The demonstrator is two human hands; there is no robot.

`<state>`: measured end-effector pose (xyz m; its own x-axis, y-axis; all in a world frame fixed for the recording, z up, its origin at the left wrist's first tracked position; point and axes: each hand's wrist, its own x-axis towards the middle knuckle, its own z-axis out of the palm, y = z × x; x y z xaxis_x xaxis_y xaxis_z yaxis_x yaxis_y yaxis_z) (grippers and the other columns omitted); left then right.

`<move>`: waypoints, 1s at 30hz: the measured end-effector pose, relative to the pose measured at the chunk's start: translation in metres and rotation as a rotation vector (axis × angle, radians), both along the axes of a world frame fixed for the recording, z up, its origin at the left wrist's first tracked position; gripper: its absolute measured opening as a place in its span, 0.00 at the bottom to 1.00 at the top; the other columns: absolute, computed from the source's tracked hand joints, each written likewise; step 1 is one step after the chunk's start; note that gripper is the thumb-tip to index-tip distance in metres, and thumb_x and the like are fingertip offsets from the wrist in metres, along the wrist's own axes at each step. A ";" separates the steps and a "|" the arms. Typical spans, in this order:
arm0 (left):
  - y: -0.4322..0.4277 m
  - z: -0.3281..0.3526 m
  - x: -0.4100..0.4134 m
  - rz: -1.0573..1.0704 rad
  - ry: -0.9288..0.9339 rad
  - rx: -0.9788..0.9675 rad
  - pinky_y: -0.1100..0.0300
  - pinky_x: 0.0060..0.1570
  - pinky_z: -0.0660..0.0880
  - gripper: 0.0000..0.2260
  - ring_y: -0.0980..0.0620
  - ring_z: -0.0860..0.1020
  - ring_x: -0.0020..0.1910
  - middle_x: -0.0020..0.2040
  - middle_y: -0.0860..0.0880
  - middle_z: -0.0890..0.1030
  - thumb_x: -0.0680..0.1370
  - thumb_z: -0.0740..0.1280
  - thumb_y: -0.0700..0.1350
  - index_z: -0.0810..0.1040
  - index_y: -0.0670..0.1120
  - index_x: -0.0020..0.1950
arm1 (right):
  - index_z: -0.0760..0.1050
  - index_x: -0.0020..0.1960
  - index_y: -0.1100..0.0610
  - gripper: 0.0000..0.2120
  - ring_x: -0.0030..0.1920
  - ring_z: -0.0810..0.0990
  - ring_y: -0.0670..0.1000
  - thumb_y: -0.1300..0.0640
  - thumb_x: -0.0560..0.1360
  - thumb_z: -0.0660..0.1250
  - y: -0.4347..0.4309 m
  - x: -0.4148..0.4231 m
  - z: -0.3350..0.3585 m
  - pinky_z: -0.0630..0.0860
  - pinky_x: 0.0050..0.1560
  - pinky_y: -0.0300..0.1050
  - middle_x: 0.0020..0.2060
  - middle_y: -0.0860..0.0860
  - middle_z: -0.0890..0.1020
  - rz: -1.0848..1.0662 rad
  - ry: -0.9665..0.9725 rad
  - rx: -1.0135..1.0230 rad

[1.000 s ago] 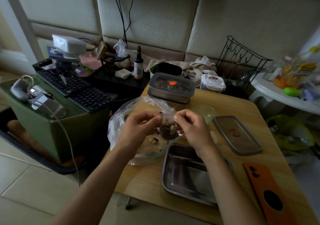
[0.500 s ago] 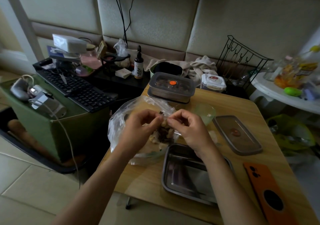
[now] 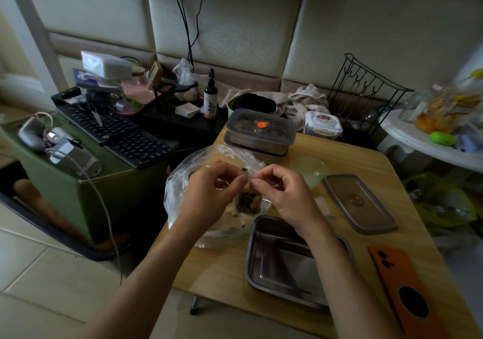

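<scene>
Two bare hands meet over the left edge of a wooden tabletop [image 3: 222, 268]. The left hand [image 3: 209, 195] has its fingers curled, with thumb and forefinger pinching the top of a small clear pouch [image 3: 247, 200]. The right hand [image 3: 285, 197] is curled the same way and pinches the same top edge from the other side, so the fingertips of both hands almost touch. The pouch hangs between them, low over the tabletop. It is filled with pale and dark pieces that may be nuts and dried fruit, though the dim view does not settle it. Under and behind the hands lies a large crumpled clear bag [image 3: 177, 189], spilling over the left edge. An empty steel tray [image 3: 285, 268] sits just beside the right wrist, toward the front edge. A flat grey lid [image 3: 360, 202] lies near the right edge, and an orange phone [image 3: 407, 294] lies at the front right corner. At the back edge stands a closed steel container [image 3: 258, 135] with an orange spot on its lid. A pale green bowl [image 3: 311, 168] sits between that container and the grey lid.
</scene>
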<state>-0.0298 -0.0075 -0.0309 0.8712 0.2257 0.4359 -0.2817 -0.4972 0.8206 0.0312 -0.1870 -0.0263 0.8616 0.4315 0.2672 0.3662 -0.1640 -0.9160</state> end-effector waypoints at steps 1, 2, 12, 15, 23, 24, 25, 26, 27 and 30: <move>0.000 0.001 0.000 0.000 0.000 0.020 0.58 0.45 0.79 0.09 0.59 0.81 0.45 0.43 0.57 0.83 0.77 0.73 0.46 0.80 0.61 0.44 | 0.84 0.47 0.55 0.01 0.43 0.81 0.46 0.59 0.78 0.75 0.000 0.000 0.000 0.78 0.46 0.41 0.40 0.49 0.84 -0.008 -0.016 -0.015; 0.000 0.001 -0.001 -0.001 0.003 0.031 0.59 0.45 0.79 0.09 0.59 0.81 0.45 0.43 0.57 0.83 0.77 0.73 0.46 0.79 0.61 0.44 | 0.84 0.47 0.54 0.01 0.43 0.82 0.45 0.59 0.78 0.74 0.000 -0.001 0.000 0.79 0.46 0.41 0.41 0.47 0.85 -0.019 -0.035 -0.035; 0.004 -0.003 0.002 -0.064 0.060 -0.051 0.56 0.48 0.83 0.02 0.57 0.83 0.47 0.45 0.55 0.84 0.77 0.73 0.48 0.83 0.52 0.48 | 0.84 0.47 0.55 0.02 0.44 0.81 0.46 0.58 0.79 0.73 0.004 -0.003 0.002 0.77 0.44 0.37 0.42 0.45 0.82 -0.103 -0.330 -0.171; 0.004 -0.002 0.002 -0.053 0.072 -0.021 0.62 0.47 0.81 0.03 0.59 0.82 0.45 0.44 0.56 0.85 0.77 0.73 0.48 0.83 0.57 0.46 | 0.84 0.47 0.56 0.03 0.44 0.81 0.45 0.58 0.79 0.73 0.004 -0.004 0.002 0.74 0.44 0.33 0.42 0.45 0.82 -0.105 -0.352 -0.207; 0.001 -0.006 0.006 -0.018 -0.003 0.159 0.58 0.46 0.78 0.03 0.57 0.80 0.43 0.44 0.56 0.81 0.78 0.72 0.45 0.82 0.53 0.47 | 0.78 0.45 0.56 0.05 0.41 0.75 0.46 0.59 0.80 0.70 0.012 -0.007 0.002 0.72 0.40 0.41 0.42 0.44 0.74 -0.139 -0.572 -0.334; 0.001 -0.006 0.006 -0.009 -0.006 0.165 0.59 0.45 0.78 0.03 0.57 0.80 0.43 0.44 0.56 0.81 0.78 0.72 0.45 0.83 0.53 0.47 | 0.78 0.45 0.57 0.05 0.41 0.75 0.46 0.59 0.80 0.70 0.013 -0.007 0.001 0.71 0.41 0.40 0.42 0.44 0.74 -0.145 -0.587 -0.349; 0.002 -0.007 0.007 0.009 -0.008 0.160 0.60 0.44 0.77 0.02 0.57 0.80 0.42 0.44 0.56 0.82 0.78 0.72 0.45 0.83 0.52 0.47 | 0.78 0.45 0.57 0.05 0.41 0.74 0.45 0.59 0.80 0.71 0.013 -0.007 0.001 0.70 0.41 0.38 0.42 0.43 0.73 -0.153 -0.594 -0.350; 0.003 -0.007 0.007 0.036 -0.007 0.151 0.62 0.43 0.77 0.02 0.58 0.80 0.43 0.43 0.56 0.82 0.77 0.73 0.44 0.84 0.51 0.46 | 0.79 0.45 0.57 0.05 0.41 0.73 0.44 0.59 0.79 0.72 0.013 -0.007 0.002 0.68 0.41 0.35 0.41 0.43 0.73 -0.164 -0.593 -0.343; 0.003 -0.007 0.006 0.063 -0.004 0.142 0.65 0.43 0.76 0.02 0.59 0.80 0.43 0.43 0.56 0.83 0.77 0.73 0.44 0.84 0.51 0.46 | 0.79 0.44 0.57 0.06 0.40 0.73 0.44 0.59 0.79 0.73 0.012 -0.007 0.003 0.67 0.41 0.33 0.41 0.42 0.73 -0.175 -0.588 -0.332; 0.004 -0.007 0.006 0.098 0.007 0.145 0.72 0.41 0.73 0.04 0.61 0.80 0.43 0.43 0.56 0.83 0.77 0.74 0.43 0.84 0.53 0.45 | 0.80 0.43 0.57 0.06 0.39 0.71 0.42 0.60 0.78 0.74 0.014 -0.008 0.003 0.66 0.40 0.30 0.40 0.42 0.73 -0.186 -0.570 -0.329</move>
